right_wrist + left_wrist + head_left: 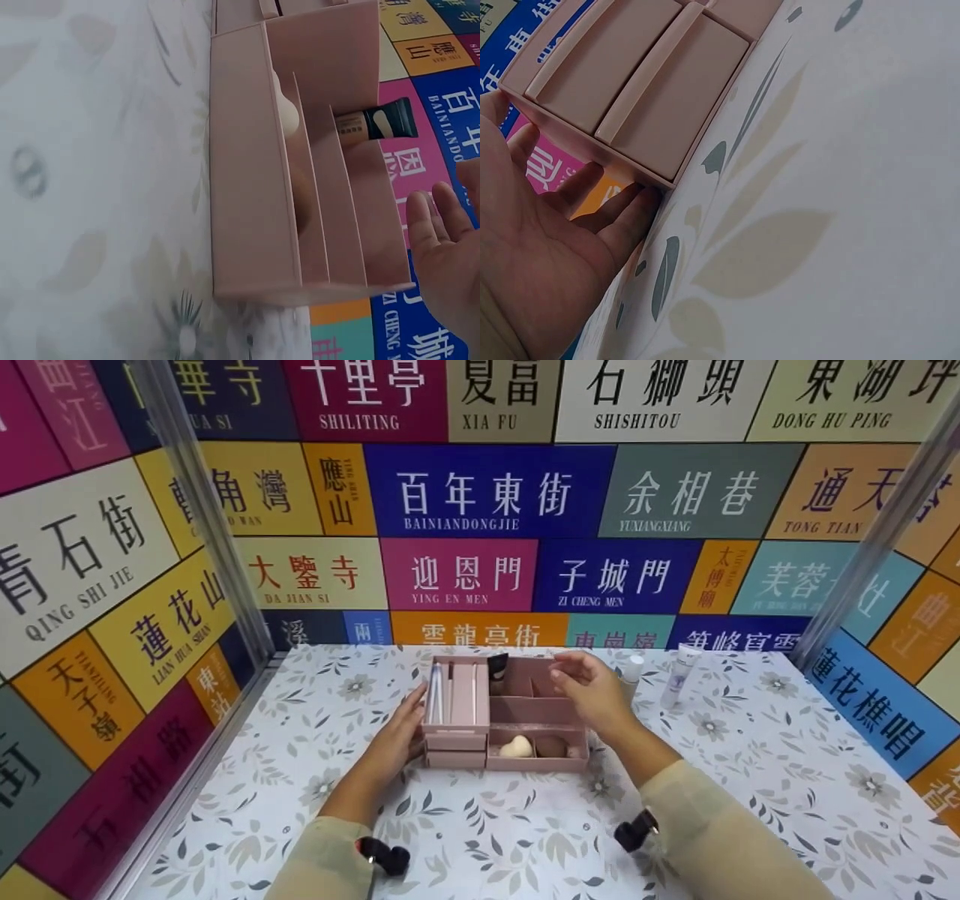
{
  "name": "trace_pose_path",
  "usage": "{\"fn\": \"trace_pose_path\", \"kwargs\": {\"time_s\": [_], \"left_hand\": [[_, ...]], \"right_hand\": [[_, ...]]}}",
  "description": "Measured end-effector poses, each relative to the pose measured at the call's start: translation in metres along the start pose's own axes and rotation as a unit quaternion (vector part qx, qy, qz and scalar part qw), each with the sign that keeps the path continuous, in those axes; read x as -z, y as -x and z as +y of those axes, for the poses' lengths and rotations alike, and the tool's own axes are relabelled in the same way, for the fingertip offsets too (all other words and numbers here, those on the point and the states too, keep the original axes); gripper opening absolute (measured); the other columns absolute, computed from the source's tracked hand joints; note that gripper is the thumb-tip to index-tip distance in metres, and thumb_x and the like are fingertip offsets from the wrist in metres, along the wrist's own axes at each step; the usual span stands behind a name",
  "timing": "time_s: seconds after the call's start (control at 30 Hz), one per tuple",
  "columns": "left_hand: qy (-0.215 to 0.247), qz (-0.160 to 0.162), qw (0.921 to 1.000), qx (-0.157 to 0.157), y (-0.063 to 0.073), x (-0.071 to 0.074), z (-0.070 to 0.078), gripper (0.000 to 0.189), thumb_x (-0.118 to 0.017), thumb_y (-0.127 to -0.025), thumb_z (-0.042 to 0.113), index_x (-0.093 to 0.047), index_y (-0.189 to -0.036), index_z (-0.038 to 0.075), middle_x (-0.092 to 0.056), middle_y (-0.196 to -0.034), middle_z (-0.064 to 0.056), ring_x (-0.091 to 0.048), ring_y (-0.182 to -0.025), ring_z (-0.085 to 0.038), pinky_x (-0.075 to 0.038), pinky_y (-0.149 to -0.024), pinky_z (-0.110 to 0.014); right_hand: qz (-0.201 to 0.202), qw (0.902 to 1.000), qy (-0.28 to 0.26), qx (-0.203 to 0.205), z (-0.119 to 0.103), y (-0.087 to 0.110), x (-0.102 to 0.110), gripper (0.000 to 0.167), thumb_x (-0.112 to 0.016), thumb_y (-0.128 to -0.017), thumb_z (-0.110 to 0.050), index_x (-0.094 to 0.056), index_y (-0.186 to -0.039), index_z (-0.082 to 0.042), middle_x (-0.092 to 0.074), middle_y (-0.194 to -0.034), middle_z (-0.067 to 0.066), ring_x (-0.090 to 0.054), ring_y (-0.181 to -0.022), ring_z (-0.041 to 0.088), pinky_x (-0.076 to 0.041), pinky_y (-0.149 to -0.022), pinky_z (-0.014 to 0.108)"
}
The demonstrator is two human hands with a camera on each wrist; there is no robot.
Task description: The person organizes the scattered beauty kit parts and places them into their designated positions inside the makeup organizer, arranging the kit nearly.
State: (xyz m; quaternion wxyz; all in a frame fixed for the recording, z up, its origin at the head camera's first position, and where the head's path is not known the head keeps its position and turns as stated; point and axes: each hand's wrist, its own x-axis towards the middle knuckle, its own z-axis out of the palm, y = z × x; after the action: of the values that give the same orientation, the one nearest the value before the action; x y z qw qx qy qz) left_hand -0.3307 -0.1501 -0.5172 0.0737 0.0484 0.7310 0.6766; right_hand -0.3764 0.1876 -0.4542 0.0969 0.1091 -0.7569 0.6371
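Note:
A pink desktop organizer (536,710) stands on the table, with two drawers (682,97) low on its left part. My left hand (397,735) rests its extended fingers against the organizer's left side. Over the back right compartment hovers my right hand (596,690), fingers loosely bent, nothing visible in them. A dark-capped cosmetic tube (375,122) stands in a back compartment. Slim brushes or pencils (450,697) lie in the top left tray. The front compartments hold a cream makeup sponge (516,747) and a brown one (552,746).
Right of the organizer, behind my right hand, stand a white-capped bottle (634,669) and a pale squeeze tube (681,675). A floral cloth (525,840) covers the table. Printed panels (487,491) with metal corner posts enclose the back and sides.

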Motion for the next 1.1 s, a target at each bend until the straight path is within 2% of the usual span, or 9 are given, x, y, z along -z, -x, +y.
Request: {"fn": "trace_pose_path", "kwargs": {"time_s": [0.2,0.4,0.47,0.6,0.87,1.1], "left_hand": [[-0.002,0.001,1.0000,0.004,-0.001,0.000,0.001,0.057,-0.039,-0.113,0.056,-0.027,-0.168,0.049,-0.020,-0.181,-0.005,-0.037,-0.160,-0.041,-0.035,-0.129,-0.061],[-0.009,0.002,0.9999,0.012,-0.002,0.000,0.002,0.056,-0.038,-0.113,0.056,-0.027,-0.167,0.050,-0.019,-0.181,-0.004,-0.036,-0.160,-0.042,-0.034,-0.129,-0.063],[-0.012,0.001,0.9999,0.012,-0.001,0.000,0.002,0.057,-0.038,-0.113,0.056,-0.026,-0.168,0.049,-0.019,-0.181,-0.004,-0.036,-0.160,-0.042,-0.035,-0.129,-0.063],[-0.010,0.003,0.9999,0.011,0.000,0.000,0.002,0.057,-0.038,-0.113,0.056,-0.026,-0.168,0.050,-0.020,-0.181,-0.005,-0.038,-0.159,-0.042,-0.036,-0.128,-0.062],[-0.005,-0.005,1.0000,-0.003,0.000,0.000,0.000,0.054,-0.038,-0.115,0.051,-0.027,-0.167,0.050,-0.024,-0.179,-0.010,-0.042,-0.157,-0.040,-0.040,-0.127,-0.060],[-0.001,-0.001,1.0000,0.004,-0.001,-0.002,0.002,0.054,-0.038,-0.114,0.052,-0.027,-0.167,0.052,-0.024,-0.180,-0.009,-0.044,-0.156,-0.040,-0.040,-0.127,-0.058]], "right_hand": [[-0.002,0.9999,0.011,-0.001,0.005,0.018,0.036,0.038,-0.071,-0.104,-0.014,-0.063,-0.137,0.003,-0.070,-0.126,0.025,-0.075,-0.103,0.010,-0.066,-0.095,0.035],[0.034,0.9994,0.007,-0.008,0.014,0.031,0.072,0.035,-0.074,-0.102,-0.016,-0.065,-0.132,0.000,-0.076,-0.112,0.008,-0.075,-0.096,0.009,-0.066,-0.087,0.027],[0.043,0.9990,0.001,-0.011,0.016,0.035,0.082,0.037,-0.074,-0.102,-0.015,-0.064,-0.133,0.002,-0.076,-0.111,0.003,-0.075,-0.098,0.008,-0.066,-0.089,0.027],[0.058,0.9979,0.024,-0.019,0.020,0.041,0.101,0.044,-0.073,-0.103,-0.019,-0.061,-0.137,0.006,-0.075,-0.111,-0.006,-0.074,-0.099,0.004,-0.065,-0.087,0.024],[0.087,0.9899,0.105,-0.040,0.024,0.040,0.129,0.039,-0.069,-0.106,-0.028,-0.063,-0.136,-0.004,-0.071,-0.105,-0.013,-0.071,-0.095,0.000,-0.063,-0.083,0.019],[0.124,0.9859,0.093,-0.062,0.034,0.032,0.154,0.039,-0.069,-0.106,-0.028,-0.062,-0.136,-0.004,-0.070,-0.105,-0.015,-0.070,-0.094,-0.002,-0.063,-0.083,0.018]]}}
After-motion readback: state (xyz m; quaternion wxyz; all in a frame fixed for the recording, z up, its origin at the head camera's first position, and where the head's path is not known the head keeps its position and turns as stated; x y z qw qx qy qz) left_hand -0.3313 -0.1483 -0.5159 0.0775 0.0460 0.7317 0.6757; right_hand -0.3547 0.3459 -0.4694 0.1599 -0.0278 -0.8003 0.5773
